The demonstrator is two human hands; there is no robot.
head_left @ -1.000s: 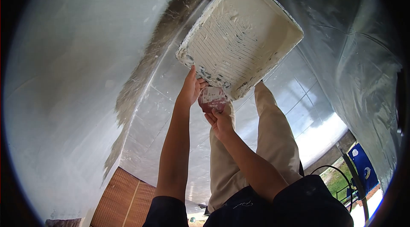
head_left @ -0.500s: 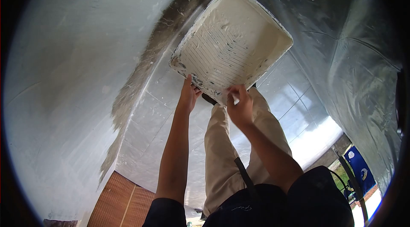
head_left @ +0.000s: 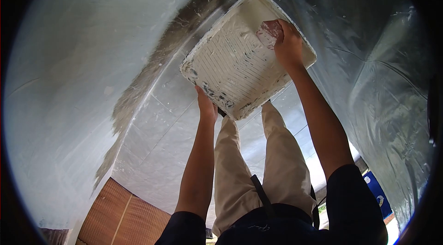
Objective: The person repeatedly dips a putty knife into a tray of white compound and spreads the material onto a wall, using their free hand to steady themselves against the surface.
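A paint tray (head_left: 226,60), coated in off-white paint and ribbed across its slope, is held out tilted in front of me. My left hand (head_left: 206,104) grips its lower left edge, thumb on the rim and fingers underneath. Over the deeper upper right part, my right hand (head_left: 290,46) is closed on a flat reddish-brown piece (head_left: 269,33) smeared with pale paint. That piece overlaps the paint well in this view; its exact kind does not show. Dark patches peek through the paint along the tray's lower rim.
On the left rises a wall (head_left: 87,83) painted whitish, with a bare grey-brown strip (head_left: 152,67) along its bottom. Plastic sheeting (head_left: 383,69) hangs on the right. Shiny sheeting (head_left: 152,129) covers the floor under my legs. A brown slatted panel (head_left: 122,212) stands lower left.
My right hand has moved from the tray's lower edge up to its upper right part, and the reddish-brown piece now shows in it. The tray has shifted slightly; my left hand still holds it.
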